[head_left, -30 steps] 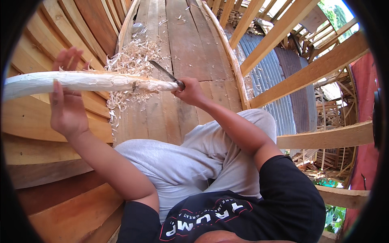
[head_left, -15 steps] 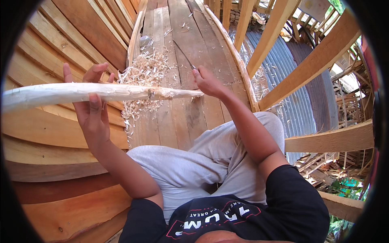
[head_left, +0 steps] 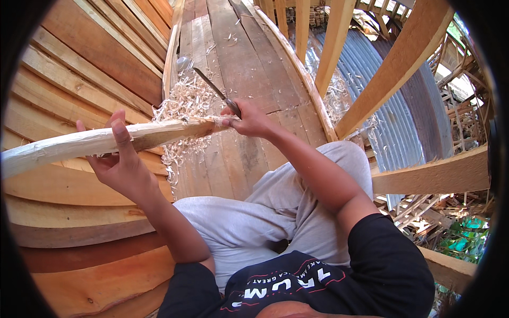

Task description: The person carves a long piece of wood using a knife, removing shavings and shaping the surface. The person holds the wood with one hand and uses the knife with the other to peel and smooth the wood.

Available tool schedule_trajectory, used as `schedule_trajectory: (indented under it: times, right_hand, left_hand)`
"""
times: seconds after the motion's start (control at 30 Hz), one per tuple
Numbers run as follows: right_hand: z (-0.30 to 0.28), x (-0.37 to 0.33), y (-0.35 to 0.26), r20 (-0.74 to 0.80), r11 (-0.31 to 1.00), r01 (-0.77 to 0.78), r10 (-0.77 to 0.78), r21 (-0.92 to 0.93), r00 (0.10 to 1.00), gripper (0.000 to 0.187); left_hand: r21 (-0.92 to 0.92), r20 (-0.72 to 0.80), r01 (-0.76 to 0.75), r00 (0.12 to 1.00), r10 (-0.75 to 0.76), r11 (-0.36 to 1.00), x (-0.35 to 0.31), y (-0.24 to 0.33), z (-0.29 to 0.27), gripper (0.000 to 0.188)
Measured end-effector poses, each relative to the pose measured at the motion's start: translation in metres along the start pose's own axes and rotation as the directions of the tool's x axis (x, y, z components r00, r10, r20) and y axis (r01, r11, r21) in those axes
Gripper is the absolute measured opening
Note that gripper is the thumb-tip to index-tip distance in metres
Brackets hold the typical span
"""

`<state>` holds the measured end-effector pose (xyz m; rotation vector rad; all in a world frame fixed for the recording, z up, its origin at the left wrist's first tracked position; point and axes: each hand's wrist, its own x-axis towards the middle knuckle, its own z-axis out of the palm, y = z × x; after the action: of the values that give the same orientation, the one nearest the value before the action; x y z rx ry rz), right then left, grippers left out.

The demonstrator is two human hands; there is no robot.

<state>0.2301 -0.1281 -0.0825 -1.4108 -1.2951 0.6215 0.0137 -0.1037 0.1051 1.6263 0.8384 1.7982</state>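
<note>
A long, peeled wooden pole (head_left: 69, 146) slants across in front of me, its left end lower and running out of view. Its surface is pale and carved, with a browner stretch (head_left: 169, 137) toward the narrow right end. My left hand (head_left: 123, 172) supports it from below, thumb and fingers around it on either side. In my right hand (head_left: 249, 121) is a knife (head_left: 213, 85), its dark handle in the fist and its blade pointing up and to the left, away from me. The fingers of that same hand also pinch the pole's thin tip.
Curly wood shavings (head_left: 185, 100) lie heaped on the plank floor (head_left: 241, 58). Beside them is a small clear container (head_left: 184, 63). Wooden boards (head_left: 69, 79) wall the left side. Slanted railing posts (head_left: 397, 69) stand at right, with corrugated metal sheeting (head_left: 376, 90) beyond.
The pole has tilted, its left part lower, and turned to show a brown stretch. My right hand has moved left onto the tip. My left hand has shifted lower along with the pole.
</note>
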Motion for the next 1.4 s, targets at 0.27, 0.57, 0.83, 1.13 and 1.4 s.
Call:
schedule_trajectory:
  times: [0.27, 0.57, 0.83, 1.13, 1.4]
  right_hand:
    - [0.013, 0.006, 0.011, 0.058, 0.996, -0.033, 0.028, 0.086, 0.998, 0.026]
    - [-0.003, 0.019, 0.026, 0.084, 0.963, -0.115, 0.097, 0.245, 0.992, 0.026]
    - [-0.016, 0.018, 0.002, 0.099, 0.985, -0.172, 0.169, 0.020, 0.981, 0.032]
    - [-0.031, 0.032, 0.035, -0.073, 0.878, -0.391, 0.425, 0.278, 0.902, 0.057]
    - [-0.045, 0.031, 0.000, -0.039, 0.785, -0.465, 0.525, 0.410, 0.850, 0.041]
  left_hand:
    - [-0.067, 0.084, -0.095, 0.991, 0.100, 0.993, 0.002, -0.005, -0.007, 0.093]
    - [-0.440, 0.582, 0.275, 0.812, 0.038, 0.855, 0.012, -0.054, -0.006, 0.104]
    - [-0.573, 0.623, 0.345, 0.773, 0.121, 0.743, 0.001, -0.090, 0.001, 0.074]
    - [-0.589, 0.441, 0.261, 0.897, 0.034, 0.765, -0.005, -0.075, 0.008, 0.029]
    - [-0.713, 0.350, 0.295, 0.936, -0.041, 0.636, -0.011, -0.078, 0.007, 0.023]
